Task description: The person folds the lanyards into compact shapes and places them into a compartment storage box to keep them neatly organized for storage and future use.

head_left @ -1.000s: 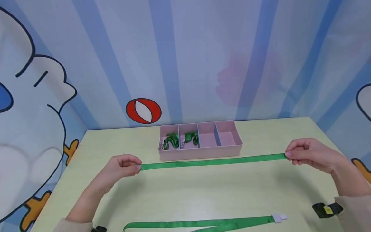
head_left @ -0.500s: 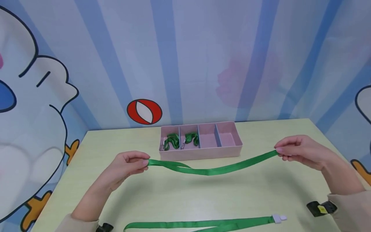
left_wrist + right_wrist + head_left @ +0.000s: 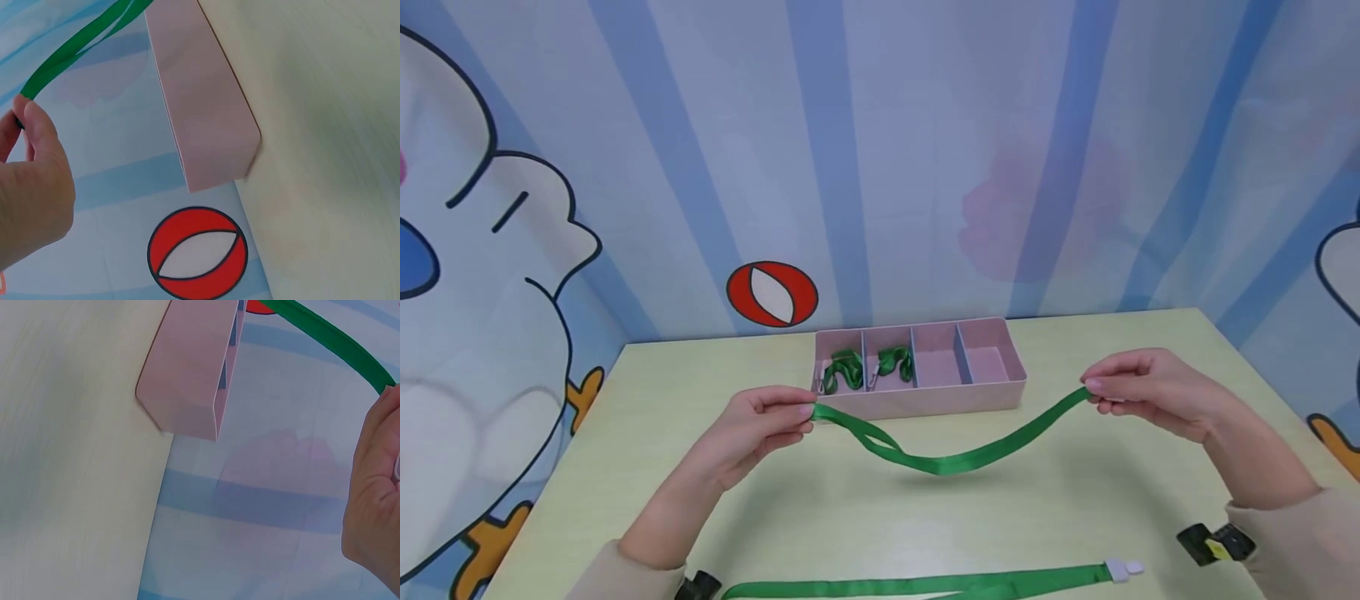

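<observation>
A green lanyard (image 3: 940, 465) hangs in a sagging curve between my two hands above the table. My left hand (image 3: 752, 433) pinches its left end between thumb and fingers; there the strap splits into two layers. At the other end, my right hand (image 3: 1157, 393) pinches the strap with its fingertips. A small pale piece shows at the right hand's edge in the right wrist view, too cut off to name. Another green lanyard (image 3: 865, 588) with a white plastic buckle (image 3: 1122, 571) lies stretched along the near table edge, partly out of frame.
Behind the hands stands a pink divided box (image 3: 917, 404). Its two left compartments hold a bunched green lanyard (image 3: 847, 367) and a second bunched lanyard (image 3: 892, 362), each with a metal clip. A printed curtain (image 3: 917, 167) backs the pale table (image 3: 700, 367).
Both hands have come closer together, the left moving right and the right moving left. The lanyard, taut and straight a second ago, has slackened into a deep sag.
</observation>
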Demonstrator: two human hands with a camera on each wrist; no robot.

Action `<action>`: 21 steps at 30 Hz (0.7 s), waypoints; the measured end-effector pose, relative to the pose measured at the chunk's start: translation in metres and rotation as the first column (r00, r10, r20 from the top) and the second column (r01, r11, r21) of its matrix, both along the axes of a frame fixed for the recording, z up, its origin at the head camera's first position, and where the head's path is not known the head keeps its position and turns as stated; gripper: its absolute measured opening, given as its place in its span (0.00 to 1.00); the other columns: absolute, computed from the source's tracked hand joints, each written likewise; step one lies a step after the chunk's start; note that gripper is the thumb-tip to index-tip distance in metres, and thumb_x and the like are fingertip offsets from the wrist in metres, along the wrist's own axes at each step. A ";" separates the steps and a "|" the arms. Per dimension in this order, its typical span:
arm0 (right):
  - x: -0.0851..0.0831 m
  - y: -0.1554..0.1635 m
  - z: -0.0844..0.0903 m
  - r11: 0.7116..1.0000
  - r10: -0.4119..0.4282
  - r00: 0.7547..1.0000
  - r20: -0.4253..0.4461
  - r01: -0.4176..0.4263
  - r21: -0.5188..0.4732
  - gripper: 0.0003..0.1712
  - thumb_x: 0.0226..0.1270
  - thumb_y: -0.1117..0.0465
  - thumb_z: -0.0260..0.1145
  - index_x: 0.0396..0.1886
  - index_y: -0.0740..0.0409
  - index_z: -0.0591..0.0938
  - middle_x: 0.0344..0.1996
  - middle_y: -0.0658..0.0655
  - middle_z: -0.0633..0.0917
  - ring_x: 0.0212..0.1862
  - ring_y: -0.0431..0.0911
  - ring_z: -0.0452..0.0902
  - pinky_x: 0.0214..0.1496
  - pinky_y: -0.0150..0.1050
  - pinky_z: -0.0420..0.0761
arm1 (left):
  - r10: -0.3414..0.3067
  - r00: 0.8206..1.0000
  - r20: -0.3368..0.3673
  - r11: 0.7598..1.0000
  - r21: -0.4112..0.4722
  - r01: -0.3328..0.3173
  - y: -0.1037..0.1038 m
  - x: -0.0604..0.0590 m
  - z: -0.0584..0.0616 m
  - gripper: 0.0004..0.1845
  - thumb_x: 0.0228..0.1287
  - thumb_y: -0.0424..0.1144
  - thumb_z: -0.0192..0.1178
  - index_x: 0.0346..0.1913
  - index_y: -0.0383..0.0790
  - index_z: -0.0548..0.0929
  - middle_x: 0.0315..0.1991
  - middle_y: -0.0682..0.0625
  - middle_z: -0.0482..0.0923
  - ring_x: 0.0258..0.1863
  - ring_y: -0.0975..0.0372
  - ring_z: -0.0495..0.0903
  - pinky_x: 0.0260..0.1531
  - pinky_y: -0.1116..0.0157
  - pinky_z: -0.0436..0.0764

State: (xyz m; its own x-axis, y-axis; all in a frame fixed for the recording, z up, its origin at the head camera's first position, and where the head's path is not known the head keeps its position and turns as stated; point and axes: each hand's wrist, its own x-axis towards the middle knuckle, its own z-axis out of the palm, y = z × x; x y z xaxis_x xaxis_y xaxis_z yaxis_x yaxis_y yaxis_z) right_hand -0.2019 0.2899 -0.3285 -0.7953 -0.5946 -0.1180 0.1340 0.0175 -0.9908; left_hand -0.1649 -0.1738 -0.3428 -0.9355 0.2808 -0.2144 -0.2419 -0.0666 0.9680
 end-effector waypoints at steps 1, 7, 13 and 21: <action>0.000 -0.003 0.001 1.000 -0.003 1.000 0.003 0.003 0.002 0.16 0.69 0.73 0.53 0.40 0.56 0.85 0.32 0.53 0.86 0.33 0.41 0.82 0.40 0.33 0.82 | 0.003 1.000 0.011 1.000 0.013 -0.003 0.003 -0.001 0.000 0.07 0.63 0.31 0.59 0.42 0.39 0.84 0.35 0.49 0.82 0.31 0.65 0.83 0.39 0.68 0.81; 0.000 -0.019 0.008 0.999 0.045 0.999 0.020 -0.045 -0.013 0.15 0.68 0.72 0.54 0.40 0.56 0.86 0.32 0.53 0.86 0.33 0.40 0.83 0.41 0.34 0.82 | 0.009 0.999 0.037 0.997 0.071 -0.011 0.021 -0.004 0.004 0.08 0.64 0.28 0.56 0.40 0.38 0.84 0.35 0.48 0.81 0.33 0.63 0.84 0.38 0.69 0.81; 0.001 -0.036 0.017 0.995 0.105 0.994 -0.007 -0.105 0.003 0.14 0.67 0.71 0.55 0.40 0.56 0.86 0.33 0.53 0.86 0.34 0.40 0.82 0.42 0.35 0.82 | -0.024 1.000 0.007 0.995 0.095 0.023 0.038 -0.006 0.009 0.08 0.63 0.27 0.56 0.42 0.33 0.83 0.36 0.48 0.81 0.33 0.63 0.84 0.39 0.68 0.81; 0.003 -0.061 0.026 0.994 0.113 0.994 -0.016 -0.112 0.018 0.13 0.66 0.71 0.58 0.40 0.54 0.86 0.35 0.53 0.86 0.37 0.42 0.83 0.44 0.36 0.81 | -0.059 0.998 -0.031 0.995 0.081 0.061 0.061 -0.007 0.016 0.11 0.62 0.27 0.58 0.46 0.27 0.80 0.35 0.48 0.81 0.33 0.63 0.84 0.39 0.68 0.81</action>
State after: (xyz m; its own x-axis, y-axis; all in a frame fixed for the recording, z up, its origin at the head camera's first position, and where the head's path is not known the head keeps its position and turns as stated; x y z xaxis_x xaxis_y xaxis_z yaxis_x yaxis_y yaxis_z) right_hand -0.1985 0.2294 -0.3029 -0.7256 -0.6783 -0.1158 0.1131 0.0485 -0.9924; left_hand -0.1720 -0.1133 -0.3266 -0.9217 0.3523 -0.1621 -0.2204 -0.1320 0.9664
